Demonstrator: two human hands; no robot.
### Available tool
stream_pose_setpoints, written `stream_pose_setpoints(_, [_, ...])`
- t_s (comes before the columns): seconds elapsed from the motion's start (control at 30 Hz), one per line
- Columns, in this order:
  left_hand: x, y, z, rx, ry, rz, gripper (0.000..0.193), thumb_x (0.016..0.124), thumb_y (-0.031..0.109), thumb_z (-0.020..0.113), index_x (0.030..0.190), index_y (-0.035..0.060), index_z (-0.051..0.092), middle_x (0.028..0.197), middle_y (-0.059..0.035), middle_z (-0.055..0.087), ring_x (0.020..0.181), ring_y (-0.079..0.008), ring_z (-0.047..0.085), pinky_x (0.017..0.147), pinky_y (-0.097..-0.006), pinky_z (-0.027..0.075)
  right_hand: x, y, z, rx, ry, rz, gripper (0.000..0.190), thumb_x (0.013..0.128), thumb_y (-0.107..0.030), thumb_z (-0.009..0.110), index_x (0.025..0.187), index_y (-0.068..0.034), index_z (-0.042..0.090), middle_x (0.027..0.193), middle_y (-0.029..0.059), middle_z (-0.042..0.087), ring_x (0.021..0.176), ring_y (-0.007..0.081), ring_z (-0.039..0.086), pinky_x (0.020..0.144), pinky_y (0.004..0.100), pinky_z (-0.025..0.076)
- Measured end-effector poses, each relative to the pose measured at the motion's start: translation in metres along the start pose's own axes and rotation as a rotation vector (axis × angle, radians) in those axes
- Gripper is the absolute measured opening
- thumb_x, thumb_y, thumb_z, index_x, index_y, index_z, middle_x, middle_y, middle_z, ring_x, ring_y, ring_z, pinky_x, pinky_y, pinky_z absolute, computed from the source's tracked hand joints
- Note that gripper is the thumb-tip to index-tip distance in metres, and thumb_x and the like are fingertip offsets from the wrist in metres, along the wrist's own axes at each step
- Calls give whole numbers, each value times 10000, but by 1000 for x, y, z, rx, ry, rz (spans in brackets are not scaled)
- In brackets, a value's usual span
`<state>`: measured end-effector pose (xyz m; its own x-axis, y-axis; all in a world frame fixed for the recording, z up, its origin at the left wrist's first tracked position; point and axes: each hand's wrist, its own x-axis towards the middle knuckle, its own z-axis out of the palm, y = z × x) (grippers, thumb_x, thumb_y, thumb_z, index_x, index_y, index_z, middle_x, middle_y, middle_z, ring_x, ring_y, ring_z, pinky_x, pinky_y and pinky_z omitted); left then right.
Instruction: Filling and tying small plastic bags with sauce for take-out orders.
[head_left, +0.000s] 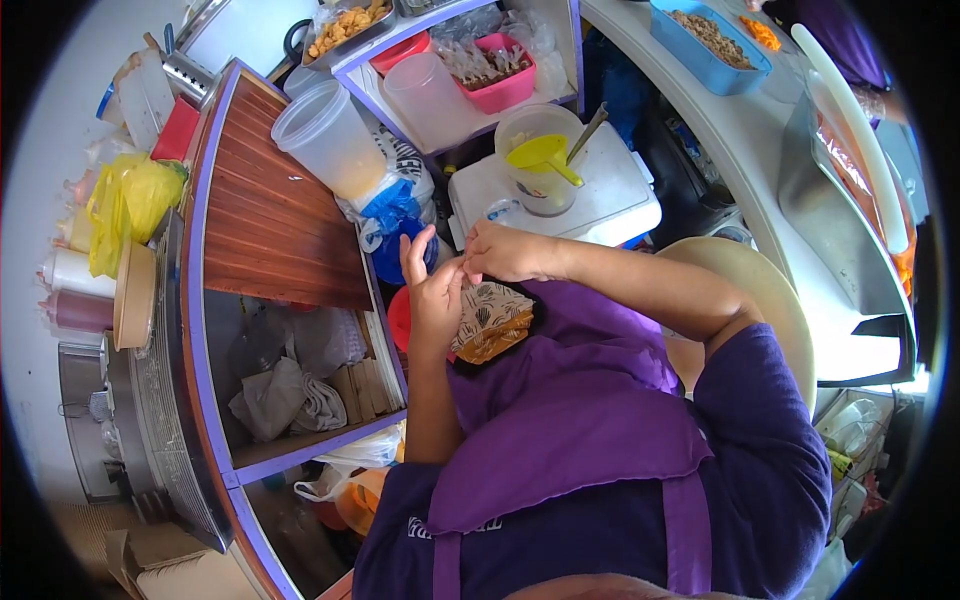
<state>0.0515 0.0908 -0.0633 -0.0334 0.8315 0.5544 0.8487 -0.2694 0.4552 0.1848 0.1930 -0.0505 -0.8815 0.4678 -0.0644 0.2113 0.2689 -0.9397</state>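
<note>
My left hand (435, 296) and my right hand (511, 253) meet in front of my apron (570, 420), fingertips touching. Thumb and index finger of the left are pinched together while its other fingers stick up. The right hand's fingers curl down against them. Whether something small sits between the fingertips is hidden. Just below the hands, a cloth pouch (495, 319) with a black leaf print and a mustard lower part rests on my lap. A blue plastic container (405, 251) and a red one (399, 319) stand just left of the hands.
Ahead, a white cooler (615, 187) bears a clear tub (517, 124) with a yellow-green strainer (540, 154). A wooden-topped cabinet (285, 202) borders my left. On the right counter (701, 124) stands a blue tray (712, 45) of crumbly food. Another person's arm (889, 105) shows there.
</note>
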Motion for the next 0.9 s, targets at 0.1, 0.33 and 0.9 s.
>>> stream_pose_setpoints(0.1, [-6, 3, -9, 19, -96, -30, 162, 722, 4, 567, 859, 64, 629, 1232, -116, 390, 1205, -398, 279, 973, -478, 269, 5, -13, 4, -77, -83, 85, 203, 731, -188, 554, 775, -13, 646, 751, 117, 591, 1002, 232, 430, 722, 391, 402])
stream_pose_setpoints(0.33, [-11, 1, -23, -52, -142, -105, 214, 722, 8, 527, 927, 7, 587, 1107, -150, 524, 1135, -406, 393, 946, -443, 318, 0, -60, 18, -879, -91, -151, 177, 723, -202, 553, 789, -76, 659, 1017, 97, 462, 1075, 275, 386, 887, 495, 276])
stream_pose_setpoints(0.9, [-57, -22, 13, -826, -18, -640, 148, 866, 84, 448, 761, 17, 527, 758, 4, 498, 714, -64, 453, 666, -200, 359, 0, 60, 63, 90, 264, -400, 242, 668, -121, 706, 874, -121, 579, 1049, 64, 430, 1045, 227, 393, 884, 344, 308])
